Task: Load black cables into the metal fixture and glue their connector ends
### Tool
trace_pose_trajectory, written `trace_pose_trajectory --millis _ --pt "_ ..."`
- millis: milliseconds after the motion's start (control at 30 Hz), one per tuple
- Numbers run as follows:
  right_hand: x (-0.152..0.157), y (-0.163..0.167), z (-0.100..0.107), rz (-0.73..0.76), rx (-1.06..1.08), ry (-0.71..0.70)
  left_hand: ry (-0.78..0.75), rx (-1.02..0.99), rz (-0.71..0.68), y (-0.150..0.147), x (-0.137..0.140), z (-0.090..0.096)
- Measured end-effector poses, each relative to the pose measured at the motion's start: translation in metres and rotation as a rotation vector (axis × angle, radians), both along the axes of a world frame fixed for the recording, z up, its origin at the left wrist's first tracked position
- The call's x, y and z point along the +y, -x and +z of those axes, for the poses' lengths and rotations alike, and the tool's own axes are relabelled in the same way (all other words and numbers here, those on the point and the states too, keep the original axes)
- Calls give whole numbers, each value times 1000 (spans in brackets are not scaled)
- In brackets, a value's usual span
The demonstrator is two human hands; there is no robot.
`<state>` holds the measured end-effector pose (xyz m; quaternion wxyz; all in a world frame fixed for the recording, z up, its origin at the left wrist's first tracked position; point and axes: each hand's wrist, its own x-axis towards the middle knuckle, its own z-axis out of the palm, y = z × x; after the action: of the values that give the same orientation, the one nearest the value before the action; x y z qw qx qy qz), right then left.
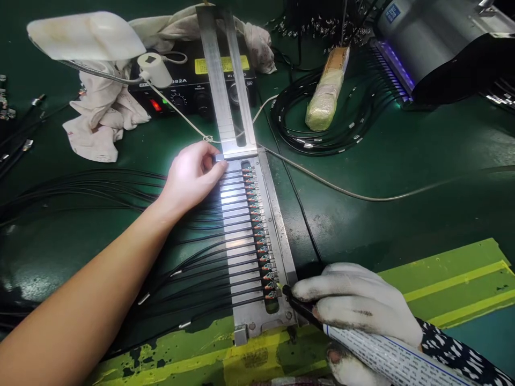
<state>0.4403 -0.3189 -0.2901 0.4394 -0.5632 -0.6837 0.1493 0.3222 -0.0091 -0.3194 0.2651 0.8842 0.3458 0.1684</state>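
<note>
A metal clamping fixture lies with its slotted lid swung up at the far end. Black cables run side by side across it, their stripped orange and green wires and small connectors lined up over a slot. My bare left hand is closed, thumb and fingers pinching the fixture's upper left corner by the hinge. In a white, stained glove, my right hand wraps round a white printed tube. The tube's black nozzle points at the nearest connectors; I cannot tell whether it touches.
Behind the fixture stands a black dispenser box with knobs, with a white lamp and crumpled cloth beside it. Coiled cables, a wrapped block and a grey machine with purple light are at right. Yellow-green tape edges the table.
</note>
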Motion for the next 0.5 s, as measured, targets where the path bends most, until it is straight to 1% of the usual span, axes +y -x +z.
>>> trace_pose_trajectory --millis 300,500 --pt "4 0 3 -24 -8 -22 5 5 5 1 0 0" --pt "4 5 1 -76 15 -28 -2 10 3 0 0 0"
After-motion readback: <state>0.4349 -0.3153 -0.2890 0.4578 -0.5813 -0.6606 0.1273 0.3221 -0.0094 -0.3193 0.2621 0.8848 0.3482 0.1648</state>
